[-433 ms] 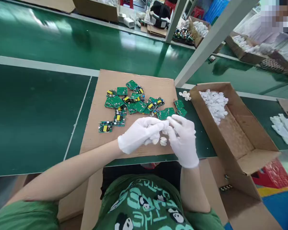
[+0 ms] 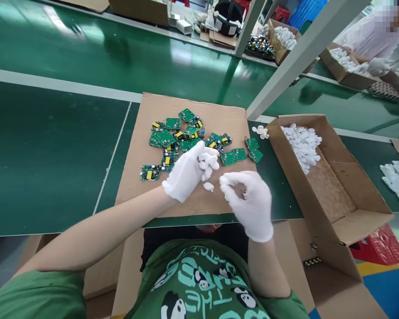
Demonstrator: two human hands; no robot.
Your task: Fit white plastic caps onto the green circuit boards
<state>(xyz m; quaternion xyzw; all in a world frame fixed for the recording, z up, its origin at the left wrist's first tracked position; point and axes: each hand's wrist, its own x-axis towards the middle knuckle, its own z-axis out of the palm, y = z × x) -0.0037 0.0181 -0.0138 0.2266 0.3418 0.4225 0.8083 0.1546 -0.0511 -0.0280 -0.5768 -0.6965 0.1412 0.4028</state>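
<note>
My left hand (image 2: 189, 172), in a white glove, is over the cardboard sheet (image 2: 129, 168) with its fingers curled in. Whatever it holds, if anything, blends with the white glove. To its right, my right hand (image 2: 251, 201), also gloved, has thumb and fingertips brought together in a pinch; any small thing between them cannot be made out. A small white plastic piece (image 2: 208, 186) lies on the cardboard between the two hands. Beyond the hands are several green circuit boards (image 2: 164, 138) with yellow parts, some overlapping. The left hand partly covers the nearest boards.
An open cardboard box (image 2: 334, 195) with white plastic pieces (image 2: 302, 145) stands at the right. More small white pieces (image 2: 262, 131) lie beside it. A slanted metal post (image 2: 302, 57) rises behind the cardboard. White gloves (image 2: 397, 181) lie far right. Another person's sleeve (image 2: 369, 35) shows at upper right.
My hands were together over the white pieces and are now apart. The left hand has turned with fingers curled; the right has drawn slightly nearer my body. The view has shifted slightly.
</note>
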